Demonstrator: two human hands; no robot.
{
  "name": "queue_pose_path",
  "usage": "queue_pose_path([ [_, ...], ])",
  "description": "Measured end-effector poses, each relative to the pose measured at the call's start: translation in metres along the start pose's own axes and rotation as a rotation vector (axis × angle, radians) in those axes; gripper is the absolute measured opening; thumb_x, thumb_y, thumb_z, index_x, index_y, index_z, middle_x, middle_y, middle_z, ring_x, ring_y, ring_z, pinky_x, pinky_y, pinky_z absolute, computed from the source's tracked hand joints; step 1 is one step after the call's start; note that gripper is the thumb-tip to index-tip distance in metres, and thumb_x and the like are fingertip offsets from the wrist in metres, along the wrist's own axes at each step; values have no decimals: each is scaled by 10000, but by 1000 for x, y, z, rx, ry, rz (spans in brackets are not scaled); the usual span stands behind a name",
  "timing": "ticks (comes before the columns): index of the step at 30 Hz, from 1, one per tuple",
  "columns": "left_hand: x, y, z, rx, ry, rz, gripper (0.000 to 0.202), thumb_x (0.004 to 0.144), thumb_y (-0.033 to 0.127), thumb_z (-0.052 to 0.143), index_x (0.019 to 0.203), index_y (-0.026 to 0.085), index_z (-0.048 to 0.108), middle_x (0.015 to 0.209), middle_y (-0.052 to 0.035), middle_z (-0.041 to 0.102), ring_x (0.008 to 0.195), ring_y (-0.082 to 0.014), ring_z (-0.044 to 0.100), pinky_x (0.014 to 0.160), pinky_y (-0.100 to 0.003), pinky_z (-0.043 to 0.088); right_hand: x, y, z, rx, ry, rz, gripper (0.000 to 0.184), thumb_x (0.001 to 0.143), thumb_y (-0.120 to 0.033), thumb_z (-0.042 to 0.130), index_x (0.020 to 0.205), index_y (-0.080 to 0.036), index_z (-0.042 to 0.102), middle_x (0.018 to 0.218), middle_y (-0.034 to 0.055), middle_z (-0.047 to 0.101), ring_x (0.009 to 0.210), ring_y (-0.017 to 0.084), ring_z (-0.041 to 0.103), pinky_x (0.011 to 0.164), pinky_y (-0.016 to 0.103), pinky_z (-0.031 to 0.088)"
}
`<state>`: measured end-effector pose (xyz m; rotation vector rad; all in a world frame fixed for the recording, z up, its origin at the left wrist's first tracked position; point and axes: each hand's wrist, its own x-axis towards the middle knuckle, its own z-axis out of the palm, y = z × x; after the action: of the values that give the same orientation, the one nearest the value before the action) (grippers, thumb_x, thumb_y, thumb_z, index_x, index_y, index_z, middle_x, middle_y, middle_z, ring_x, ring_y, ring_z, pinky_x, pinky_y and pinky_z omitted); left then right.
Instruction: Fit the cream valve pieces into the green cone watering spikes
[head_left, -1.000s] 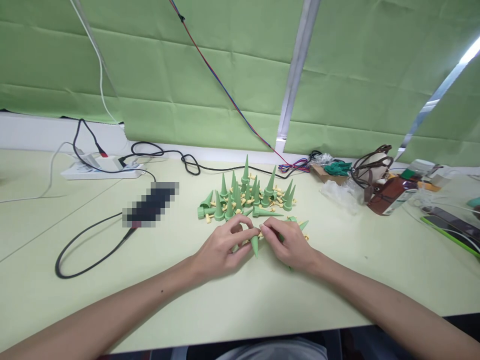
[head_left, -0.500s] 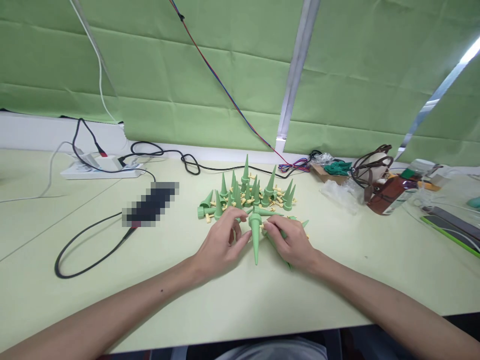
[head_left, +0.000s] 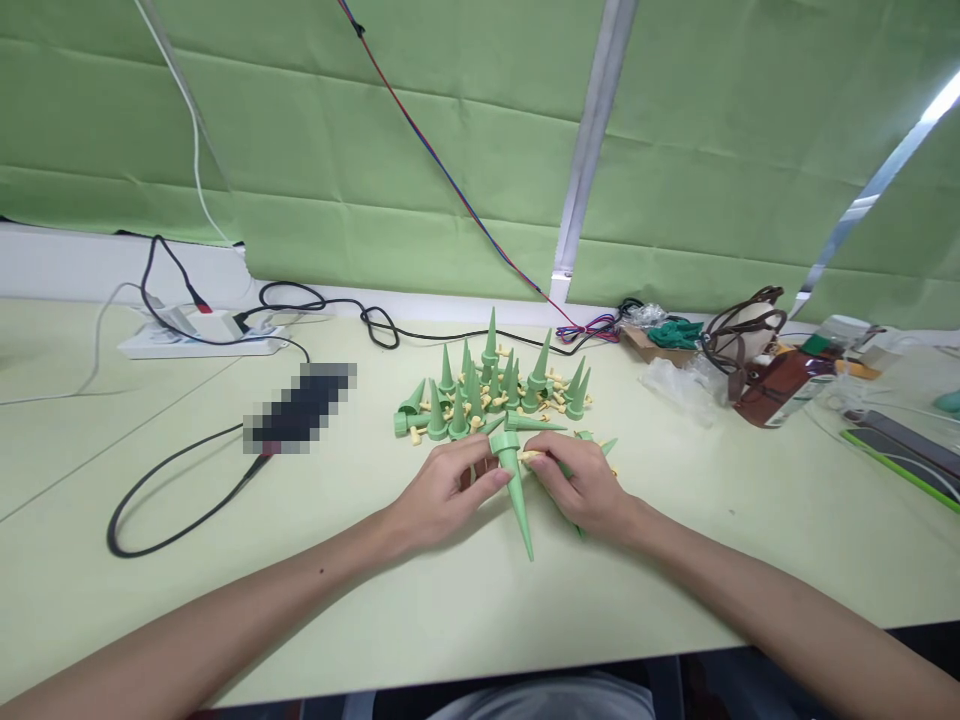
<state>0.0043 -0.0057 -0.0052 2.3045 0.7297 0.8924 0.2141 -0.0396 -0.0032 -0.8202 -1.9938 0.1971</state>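
Here | left fingers (head_left: 489,484): smooth, conical spike (head_left: 518,500) | right fingers (head_left: 553,476): slim peg (head_left: 527,456)

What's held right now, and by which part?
Left hand: green spike, gripped just below its wide top. Right hand: small yellow piece, pinched at the end away from the spike.

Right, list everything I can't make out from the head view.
Head view:
- Yellow peg: one end hidden by the right hand.
- Green spikes beyond that hand: partly covered by it.
- Dark object: blurred by pixel blocks.
- Bottle label: print too small.
- Right forearm: cut off at lower right.
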Motion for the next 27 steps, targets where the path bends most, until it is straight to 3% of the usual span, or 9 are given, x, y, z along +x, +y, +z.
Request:
queue_pose_path([
  [15,-2,-4,3,52,119,96,293,910,384,668,758,177,527,702,20,471,589,-108,452,525,-235,388,-2,3,-1,1,-60,32,207,1041,-276,403,892,-209,531,677,-16,529,576,124,470,557,236,381],
  [23,-3,-4,5,9,109,79,215,924,324,663,1100,203,637,835,-5,536,666,-110,490,563,-216,432,-6,4,0,15,-115,-10,246,1031,-288,416,811,-211,495,651,-25,476,559,119,423,544,239,339],
  [27,-3,-2,5,1,150,123,208,924,264,661,1124,206,655,892,-24,575,661,-100,507,545,-203,426,-6,3,0,29,-123,-9,265,1030,-264,409,774,-216,455,634,-36,432,537,115,389,530,241,306],
])
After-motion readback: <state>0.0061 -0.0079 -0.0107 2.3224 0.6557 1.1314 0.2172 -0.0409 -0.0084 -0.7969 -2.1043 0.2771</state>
